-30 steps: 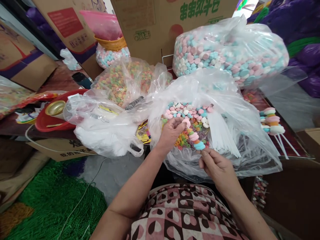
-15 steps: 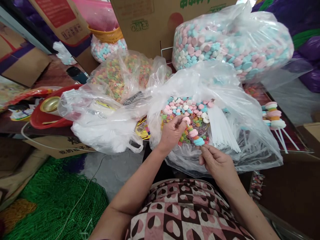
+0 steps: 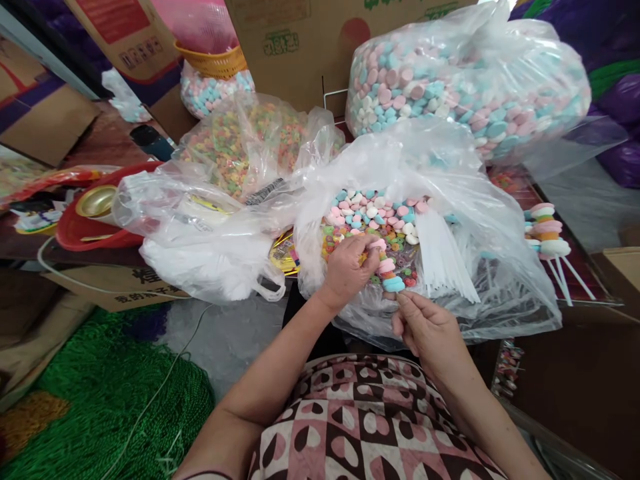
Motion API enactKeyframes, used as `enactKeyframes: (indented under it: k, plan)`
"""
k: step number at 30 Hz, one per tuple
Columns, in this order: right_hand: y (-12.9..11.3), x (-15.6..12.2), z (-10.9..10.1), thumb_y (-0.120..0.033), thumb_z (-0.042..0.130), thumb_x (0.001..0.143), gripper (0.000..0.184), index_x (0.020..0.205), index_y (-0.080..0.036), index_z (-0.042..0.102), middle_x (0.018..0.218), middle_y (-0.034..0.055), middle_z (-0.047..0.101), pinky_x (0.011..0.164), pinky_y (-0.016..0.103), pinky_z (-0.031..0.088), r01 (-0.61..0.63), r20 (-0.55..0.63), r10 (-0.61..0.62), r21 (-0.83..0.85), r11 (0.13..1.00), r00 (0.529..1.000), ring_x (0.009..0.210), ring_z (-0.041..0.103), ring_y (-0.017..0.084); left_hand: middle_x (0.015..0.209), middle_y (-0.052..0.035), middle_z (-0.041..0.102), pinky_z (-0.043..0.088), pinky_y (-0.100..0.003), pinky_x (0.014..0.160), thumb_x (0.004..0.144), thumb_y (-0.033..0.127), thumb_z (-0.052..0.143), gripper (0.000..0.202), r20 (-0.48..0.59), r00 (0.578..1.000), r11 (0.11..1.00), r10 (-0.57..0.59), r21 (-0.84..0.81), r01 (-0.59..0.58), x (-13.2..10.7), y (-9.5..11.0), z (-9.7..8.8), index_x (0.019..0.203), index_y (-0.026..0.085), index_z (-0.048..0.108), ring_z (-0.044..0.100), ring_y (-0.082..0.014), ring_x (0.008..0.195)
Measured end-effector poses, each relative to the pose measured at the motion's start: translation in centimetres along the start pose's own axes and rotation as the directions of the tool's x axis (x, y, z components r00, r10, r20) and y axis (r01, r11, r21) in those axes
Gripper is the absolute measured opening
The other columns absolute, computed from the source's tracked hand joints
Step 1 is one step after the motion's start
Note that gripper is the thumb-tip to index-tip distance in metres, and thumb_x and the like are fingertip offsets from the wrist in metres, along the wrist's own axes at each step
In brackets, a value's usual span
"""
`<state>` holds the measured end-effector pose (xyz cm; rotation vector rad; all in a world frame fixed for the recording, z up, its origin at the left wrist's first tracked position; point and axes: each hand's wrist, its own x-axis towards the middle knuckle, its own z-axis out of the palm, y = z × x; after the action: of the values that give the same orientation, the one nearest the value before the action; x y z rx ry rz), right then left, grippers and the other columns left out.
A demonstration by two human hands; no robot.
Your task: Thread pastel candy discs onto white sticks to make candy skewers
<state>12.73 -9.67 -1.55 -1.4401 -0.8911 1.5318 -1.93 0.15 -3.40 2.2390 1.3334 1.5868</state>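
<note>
A: left grip (image 3: 350,270) status?
B: fingers closed on 1 pink candy (image 3: 376,245), inside the open bag (image 3: 450,173).
A: right grip (image 3: 425,327)?
B: pinched tight on the candy skewer (image 3: 391,275), at the bag's near edge.

An open bag (image 3: 450,173) is placed in the middle of the tabletop (image 3: 107,143); candies (image 3: 370,213) and sticks (image 3: 443,257) are kept in it. A full bag (image 3: 465,80) is set behind it, a basin (image 3: 75,230) far to the left, skewers (image 3: 545,230) to the right.
</note>
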Motion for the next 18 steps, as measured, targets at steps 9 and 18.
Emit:
enactKeyframes:
  k: [9, 18]
  plan:
    - [-1.1, 0.0, 0.9, -0.062, 0.072, 0.076, 0.048, 0.087, -0.016, 0.067, 0.046, -0.006, 0.051, 0.034, 0.019, 0.013, -0.052, 0.029, 0.049, 0.096, 0.994, 0.998, 0.031, 0.025, 0.004, 0.095, -0.0066, 0.076, 0.055, -0.031, 0.088, 0.097, 0.022, 0.051, 0.018, 0.138, 0.99, 0.998, 0.024, -0.065, -0.015, 0.2, -0.3, -0.5, 0.102, 0.019, 0.068, 0.071, -0.017, 0.091]
    - [-0.3, 1.0, 0.1, -0.06, 0.077, 0.075, 0.044, 0.078, -0.018, 0.065, 0.052, -0.005, 0.052, 0.038, 0.021, 0.015, 0.11, -0.006, -0.11, 0.131, 0.985, 0.994, 0.038, 0.028, 0.005, 0.111, -0.006, 0.073, 0.056, -0.035, 0.093, 0.103, 0.051, 0.038, 0.041, 0.232, 0.827, 0.65, -0.511, -0.525, 0.549, 1.1, 2.6, -0.9, 0.119, 0.024, 0.065, 0.069, -0.0186, 0.106]
